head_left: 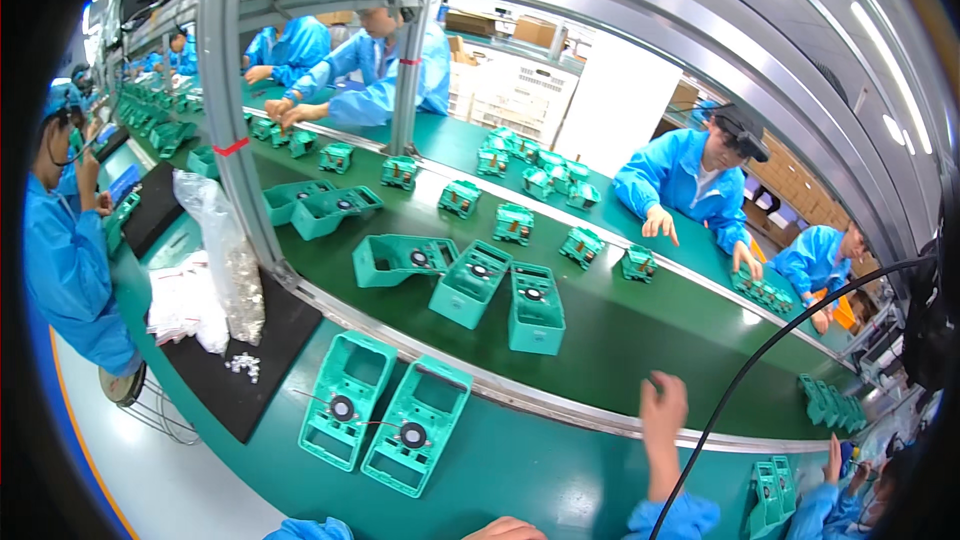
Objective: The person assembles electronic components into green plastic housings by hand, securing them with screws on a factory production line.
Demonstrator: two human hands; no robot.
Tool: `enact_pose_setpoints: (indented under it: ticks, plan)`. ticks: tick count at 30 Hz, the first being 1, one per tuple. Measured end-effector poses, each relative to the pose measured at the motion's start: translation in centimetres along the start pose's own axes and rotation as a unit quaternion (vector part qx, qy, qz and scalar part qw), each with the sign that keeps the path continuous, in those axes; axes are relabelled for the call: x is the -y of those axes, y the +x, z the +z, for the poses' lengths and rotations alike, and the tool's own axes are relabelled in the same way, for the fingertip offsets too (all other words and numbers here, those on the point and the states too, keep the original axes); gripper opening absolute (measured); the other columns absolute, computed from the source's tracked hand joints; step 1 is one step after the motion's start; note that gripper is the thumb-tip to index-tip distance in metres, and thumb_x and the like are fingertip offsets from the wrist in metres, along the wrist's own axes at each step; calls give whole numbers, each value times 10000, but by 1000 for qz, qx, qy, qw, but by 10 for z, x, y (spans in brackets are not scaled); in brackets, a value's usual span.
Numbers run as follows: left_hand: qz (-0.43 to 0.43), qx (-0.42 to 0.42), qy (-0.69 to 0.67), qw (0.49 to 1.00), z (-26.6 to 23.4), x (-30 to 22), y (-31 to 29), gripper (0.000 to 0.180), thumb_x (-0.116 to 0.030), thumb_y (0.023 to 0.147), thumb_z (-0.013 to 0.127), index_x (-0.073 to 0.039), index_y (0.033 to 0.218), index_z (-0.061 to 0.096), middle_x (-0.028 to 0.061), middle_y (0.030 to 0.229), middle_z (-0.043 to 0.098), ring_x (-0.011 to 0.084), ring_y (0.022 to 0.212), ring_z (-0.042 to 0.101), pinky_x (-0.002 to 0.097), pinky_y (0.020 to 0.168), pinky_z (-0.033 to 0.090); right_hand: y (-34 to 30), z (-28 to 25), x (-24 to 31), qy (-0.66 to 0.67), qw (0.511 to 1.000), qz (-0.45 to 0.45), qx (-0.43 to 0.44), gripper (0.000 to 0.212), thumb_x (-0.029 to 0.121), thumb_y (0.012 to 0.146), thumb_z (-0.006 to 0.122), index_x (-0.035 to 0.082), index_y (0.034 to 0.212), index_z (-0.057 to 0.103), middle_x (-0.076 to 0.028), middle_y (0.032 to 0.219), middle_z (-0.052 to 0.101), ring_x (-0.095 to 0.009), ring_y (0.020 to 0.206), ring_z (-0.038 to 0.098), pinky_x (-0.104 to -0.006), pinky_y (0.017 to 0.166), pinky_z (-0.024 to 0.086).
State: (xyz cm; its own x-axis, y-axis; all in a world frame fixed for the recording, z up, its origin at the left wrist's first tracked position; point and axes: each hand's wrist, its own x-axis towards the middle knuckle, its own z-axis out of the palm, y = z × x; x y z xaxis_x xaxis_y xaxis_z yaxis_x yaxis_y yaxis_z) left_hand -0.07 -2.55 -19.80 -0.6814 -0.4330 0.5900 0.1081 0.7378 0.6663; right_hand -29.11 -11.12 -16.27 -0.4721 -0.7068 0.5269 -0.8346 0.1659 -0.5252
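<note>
Reaching right hand (665,408), loose and empty, over the belt (640,340), we should approach a housing (535,310) squarely; left hand (505,529) fingers unclear.

Left housing (348,398): teal plastic shell, long and rectangular, lying flat and open side up on the bench, close to the near edge, tilted with its top end leaning right.
Left housing fittings: a rectangular window near the far end, a small round black fan at the middle, thin wires running out of the fan to the left.
Right housing (418,424): same teal shell, just beside the first on its right, nearly parallel, same tilt, open side up.
Right housing fittings: a rectangular window at the far end, a black round fan lower down, a thin reddish wire leading left from the fan.
</note>
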Motion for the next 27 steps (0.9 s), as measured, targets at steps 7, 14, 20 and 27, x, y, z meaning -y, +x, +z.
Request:
enact_pose_setpoints:
  ticks: [7,14,20,27]
  plan:
    - [-15,-82,306,948,-88,-27,-28,249,-103,685,598,-77,931,574,46,994,572,218,908,526,328,742,412,84,118,97,-22,921,95,378,346,293,706,605,-46,776,623,-202,748,626,-312,759,626,-377,655,483]
    - [-356,-408,336,771,-218,-36,-113,155,-9,700,560,-8,855,570,121,851,563,258,748,557,324,642,450,66,23,52,97,966,-93,221,209,42,682,541,11,870,626,-149,677,601,-267,618,589,-328,608,447]
    - [-461,-358,426,691,-262,3,-142,217,-35,703,601,-27,916,559,115,852,526,277,773,547,353,672,444,2,-58,123,-72,823,-466,317,214,30,577,568,212,674,624,63,724,594,-188,765,537,-330,639,373]
    - [-498,-326,441,672,-280,28,-137,154,-46,698,611,-39,837,543,140,821,531,318,769,546,392,656,431,-35,-56,131,-136,710,-571,389,230,131,673,548,264,846,621,77,980,568,-188,1042,487,-347,827,389]
